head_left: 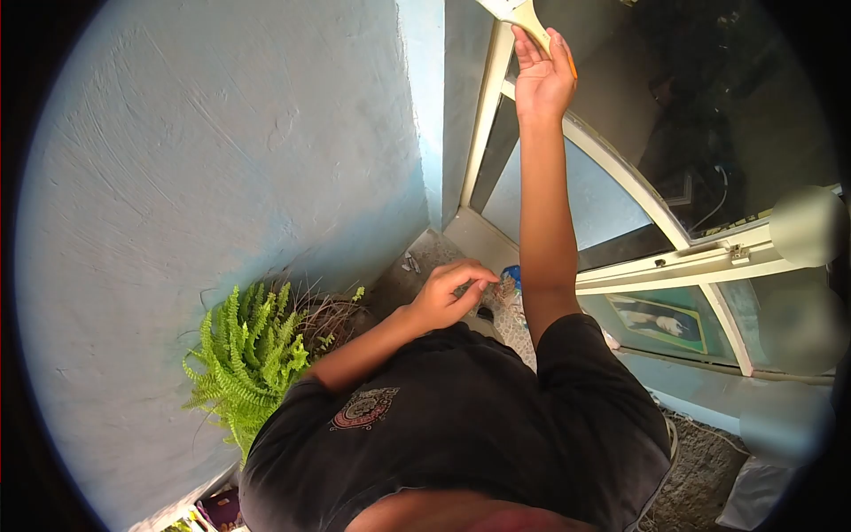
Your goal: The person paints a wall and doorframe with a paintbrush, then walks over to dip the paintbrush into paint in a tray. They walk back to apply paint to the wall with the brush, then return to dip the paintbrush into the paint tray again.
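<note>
My right hand [545,84] is raised at the top of the view, its fingers closed round the handle of a flat paintbrush [526,18]. The pale handle shows an orange end beside my thumb, and the bristle end is cut off by the top edge. The brush is close to the cream door or window frame [486,102]; whether it touches cannot be made out. Lower down, in front of my dark shirt, my left hand [452,293] is held with bent fingers and the thumb near the fingertips. Nothing shows between them.
A rough blue-grey wall [222,133] fills the left side, with a green fern [244,355] against it. Dark glass panes [709,115] in cream frames stand to the right. A blue object [512,275] lies on the floor beyond my left hand.
</note>
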`<move>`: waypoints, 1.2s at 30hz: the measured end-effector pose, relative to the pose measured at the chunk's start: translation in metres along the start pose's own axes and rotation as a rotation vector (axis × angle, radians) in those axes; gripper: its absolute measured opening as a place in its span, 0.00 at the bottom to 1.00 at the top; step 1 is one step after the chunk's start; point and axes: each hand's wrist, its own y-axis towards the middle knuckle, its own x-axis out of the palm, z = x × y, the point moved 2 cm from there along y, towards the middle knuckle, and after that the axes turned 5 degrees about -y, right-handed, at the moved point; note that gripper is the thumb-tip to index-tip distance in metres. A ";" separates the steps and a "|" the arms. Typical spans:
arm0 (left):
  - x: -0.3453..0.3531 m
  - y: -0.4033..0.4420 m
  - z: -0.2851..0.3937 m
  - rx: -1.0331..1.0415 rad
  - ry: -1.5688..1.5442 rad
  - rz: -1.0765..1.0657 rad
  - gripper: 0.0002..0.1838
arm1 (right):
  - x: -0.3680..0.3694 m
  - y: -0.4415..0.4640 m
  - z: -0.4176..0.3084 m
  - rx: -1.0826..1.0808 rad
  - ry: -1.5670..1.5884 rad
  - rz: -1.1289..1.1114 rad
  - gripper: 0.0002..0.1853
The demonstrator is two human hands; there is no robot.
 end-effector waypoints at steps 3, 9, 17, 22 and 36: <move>0.001 -0.004 0.000 -0.033 0.019 0.039 0.08 | -0.039 -0.014 0.044 0.137 -0.037 -0.002 0.17; 0.018 -0.011 0.001 -0.080 0.127 0.091 0.07 | -0.193 -0.119 0.127 0.495 -0.319 0.220 0.16; 0.072 -0.032 -0.004 -0.212 0.182 0.240 0.07 | -0.289 -0.205 0.084 0.831 -0.679 0.169 0.13; 0.115 -0.054 -0.007 -0.311 0.209 0.410 0.07 | -0.287 -0.230 0.056 1.102 -0.682 -0.086 0.13; 0.142 -0.159 0.079 -0.253 0.410 0.959 0.06 | -0.132 -0.373 0.000 1.457 -0.495 -1.222 0.09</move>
